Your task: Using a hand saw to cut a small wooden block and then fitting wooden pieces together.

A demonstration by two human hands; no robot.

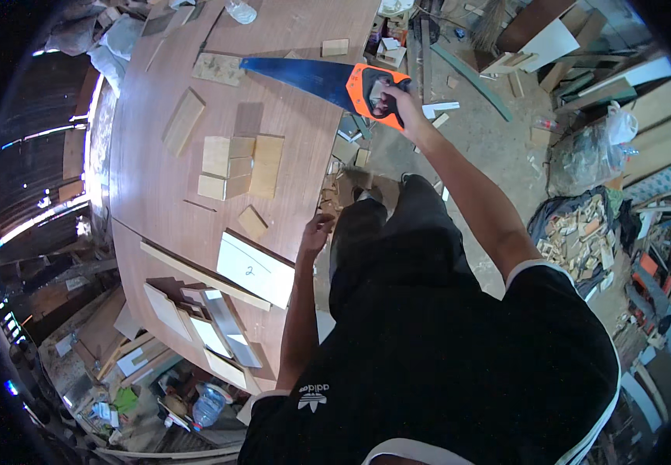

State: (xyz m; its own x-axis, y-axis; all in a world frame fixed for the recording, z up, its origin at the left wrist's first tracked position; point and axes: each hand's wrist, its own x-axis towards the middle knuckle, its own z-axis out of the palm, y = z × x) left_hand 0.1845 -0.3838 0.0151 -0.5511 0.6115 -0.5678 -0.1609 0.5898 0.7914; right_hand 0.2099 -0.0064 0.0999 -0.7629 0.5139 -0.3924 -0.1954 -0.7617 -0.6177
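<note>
A handsaw (324, 81) with a smooth, tapering metal blade (293, 76) reaches left from the right hand (400, 107), fingers wrapped around its orange-and-black handle (357, 87); the left hand (316, 234) hangs loosely half-open beside the wood-grained tabletop (301, 174).

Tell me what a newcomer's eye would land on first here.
Probably the orange-and-black-handled, blue-bladed handsaw, gripped by the right hand, its blade over the brown wooden tabletop. Next might come the cluster of pale rectangular wooden blocks around the tabletop's middle, then the bright white rectangular panel near the left hand.
</note>
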